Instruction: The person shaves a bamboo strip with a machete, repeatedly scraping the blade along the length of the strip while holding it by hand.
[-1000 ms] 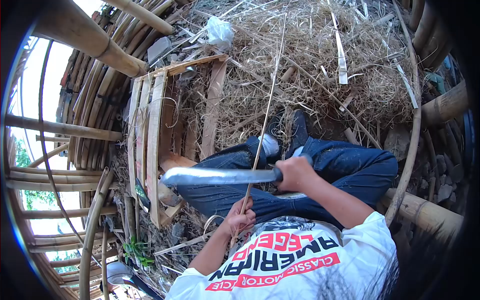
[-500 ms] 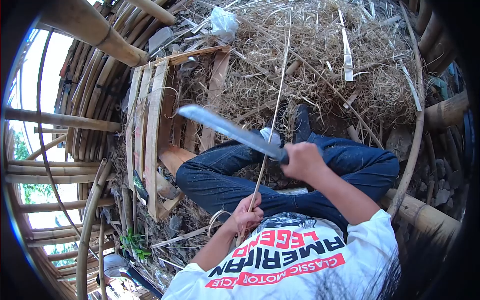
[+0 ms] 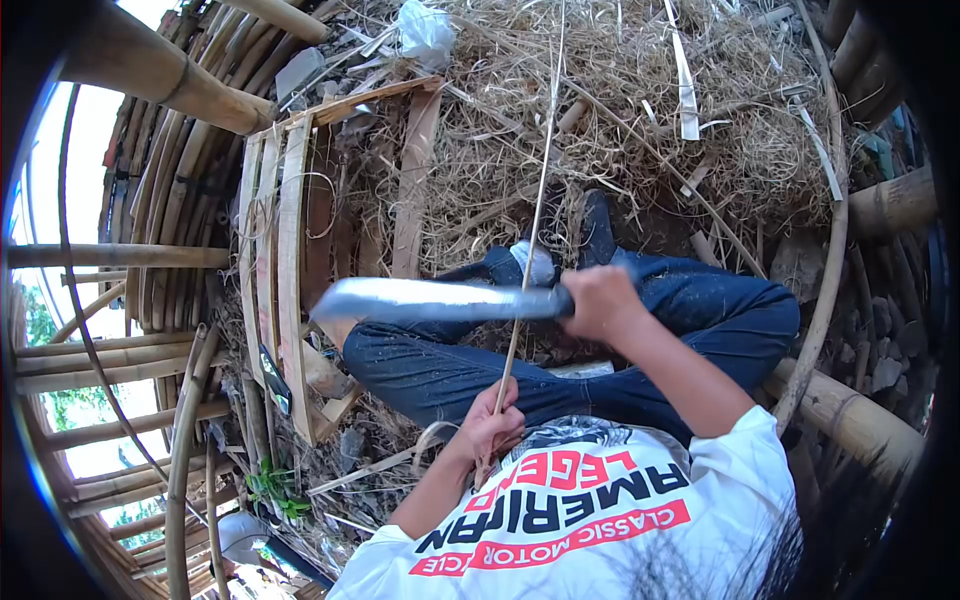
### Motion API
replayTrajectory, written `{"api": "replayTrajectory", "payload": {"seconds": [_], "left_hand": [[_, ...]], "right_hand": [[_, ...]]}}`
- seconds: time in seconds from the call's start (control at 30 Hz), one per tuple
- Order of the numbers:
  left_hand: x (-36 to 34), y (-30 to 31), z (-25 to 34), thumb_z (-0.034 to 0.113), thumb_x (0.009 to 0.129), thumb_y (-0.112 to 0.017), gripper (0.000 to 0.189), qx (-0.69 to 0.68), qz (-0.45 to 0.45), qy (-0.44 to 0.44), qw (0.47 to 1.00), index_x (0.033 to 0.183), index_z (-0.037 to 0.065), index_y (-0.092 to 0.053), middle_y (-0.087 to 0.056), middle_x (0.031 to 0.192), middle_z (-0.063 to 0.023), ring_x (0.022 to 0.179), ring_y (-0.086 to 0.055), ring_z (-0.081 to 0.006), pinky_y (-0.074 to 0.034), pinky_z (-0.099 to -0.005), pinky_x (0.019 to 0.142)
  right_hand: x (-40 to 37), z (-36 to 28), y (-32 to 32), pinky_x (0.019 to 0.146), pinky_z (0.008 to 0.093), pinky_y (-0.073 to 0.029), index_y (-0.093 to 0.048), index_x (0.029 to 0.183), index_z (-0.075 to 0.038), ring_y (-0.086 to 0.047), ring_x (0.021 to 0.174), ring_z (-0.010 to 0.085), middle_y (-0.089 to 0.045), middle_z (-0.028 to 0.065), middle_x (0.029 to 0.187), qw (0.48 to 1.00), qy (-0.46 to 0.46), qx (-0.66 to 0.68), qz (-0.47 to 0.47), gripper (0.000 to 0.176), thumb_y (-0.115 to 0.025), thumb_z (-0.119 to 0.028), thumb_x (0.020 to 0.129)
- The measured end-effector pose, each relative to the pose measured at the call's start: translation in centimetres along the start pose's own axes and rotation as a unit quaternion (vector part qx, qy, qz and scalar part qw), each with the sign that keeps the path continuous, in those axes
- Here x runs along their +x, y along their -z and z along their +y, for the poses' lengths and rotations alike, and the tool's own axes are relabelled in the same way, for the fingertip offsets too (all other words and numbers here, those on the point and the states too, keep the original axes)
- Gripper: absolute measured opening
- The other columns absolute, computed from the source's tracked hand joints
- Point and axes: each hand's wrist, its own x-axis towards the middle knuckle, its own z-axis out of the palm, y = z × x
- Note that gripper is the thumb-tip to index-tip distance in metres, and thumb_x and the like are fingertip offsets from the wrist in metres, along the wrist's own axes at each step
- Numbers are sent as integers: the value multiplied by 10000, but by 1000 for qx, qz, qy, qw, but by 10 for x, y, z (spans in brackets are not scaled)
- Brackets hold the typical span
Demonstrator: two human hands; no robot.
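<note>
My right hand is closed around the dark handle of a machete. Its broad blade, slightly blurred, points left across my lap and overlaps a long thin bamboo strip. Near my waist, my left hand grips the lower part of that strip, whose far length runs forward over the shavings. A thin curled piece hangs by my left wrist. My crossed legs in dark jeans lie beneath the blade.
A wooden slatted pallet stands left of my knee. Bamboo shavings are heaped ahead, with a clear plastic bag at their edge. Bamboo poles form a frame on the left. A thick bamboo pole lies at my right.
The machete blade has swung lower toward my lap, from a slant to nearly level across the view. My left hand keeps its hold on the strip. The view has shifted slightly.
</note>
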Motion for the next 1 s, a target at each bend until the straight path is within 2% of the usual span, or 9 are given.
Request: {"api": "replayTrajectory", "payload": {"seconds": [0.1, 0.3, 0.4, 0.53, 0.63, 0.77, 0.83, 0.93, 1.0], "left_hand": [[-2, 1, -3, 15, 791, -557, 302, -14, 4, -7, 1000, 861, 143, -293, -294, 493, 37, 382, -273, -59, -180, -224, 363], [5, 2, -8, -1, 778, -539, 301, 23, -17, -22, 999, 866, 138, -287, -298, 483, 33, 380, -281, -60, -184, -226, 373], [2, -1, -2, -3, 780, -534, 295, 2, 7, -6, 1000, 873, 136, -292, -294, 491, 31, 384, -278, -58, -195, -219, 377], [4, 6, -6, 39, 777, -568, 309, 26, -12, -18, 999, 881, 139, -295, -281, 502, 40, 400, -280, -56, -182, -215, 384], [0, 7, -3, 27, 773, -564, 314, 16, -8, -14, 1000, 882, 137, -292, -286, 503, 37, 398, -280, -59, -187, -222, 384], [-1, 5, 4, -3, 773, -551, 314, 0, 11, -16, 1000, 886, 131, -290, -286, 503, 31, 390, -276, -58, -197, -226, 379], [-1, 2, 4, -6, 783, -554, 311, -53, -19, -8, 998, 871, 134, -291, -297, 500, 38, 391, -279, -56, -203, -216, 377], [-5, 12, -3, -20, 766, -554, 314, -71, -24, -7, 997, 849, 143, -299, -305, 498, 44, 397, -279, -54, -191, -214, 382], [-9, 14, -3, -25, 758, -550, 313, -61, -21, -8, 998, 851, 141, -302, -306, 495, 44, 398, -274, -54, -189, -215, 381]], "right_hand": [[18, 16, 4, 669, 476, -519, -622, 733, -79, -653, 699, 363, -643, 182, 693, 992, -105, 51, 44, 236, -689, -277, 623], [2, 5, 7, 677, 468, -525, -630, 729, -83, -650, 706, 379, -643, 183, 701, 1000, -15, -17, 8, 211, -682, -261, 627], [33, 30, 13, 708, 470, -530, -646, 764, -77, -647, 737, 395, -652, 201, 736, 988, -146, 8, 39, 228, -685, -267, 646], [25, 8, 13, 727, 468, -529, -635, 744, -64, -647, 741, 396, -648, 213, 727, 994, -98, 34, 40, 217, -672, -255, 648], [25, 9, 19, 738, 444, -535, -660, 800, -62, -668, 779, 364, -668, 201, 786, 997, -47, -20, -50, 276, -692, -289, 647], [60, 41, 24, 746, 449, -536, -668, 795, -73, -667, 781, 370, -676, 187, 815, 988, -152, 16, -2, 223, -672, -256, 666], [62, 37, 19, 753, 460, -531, -666, 790, -63, -665, 773, 379, -672, 199, 796, 991, -115, -27, 60, 249, -665, -292, 693], [51, 21, 17, 750, 458, -528, -659, 805, -76, -667, 772, 374, -668, 189, 776, 993, -113, -29, -2, 321, -653, -385, 717], [54, 29, 15, 730, 463, -527, -640, 784, -77, -661, 754, 372, -659, 187, 752, 996, -83, -38, 1, 277, -676, -328, 674]]}}
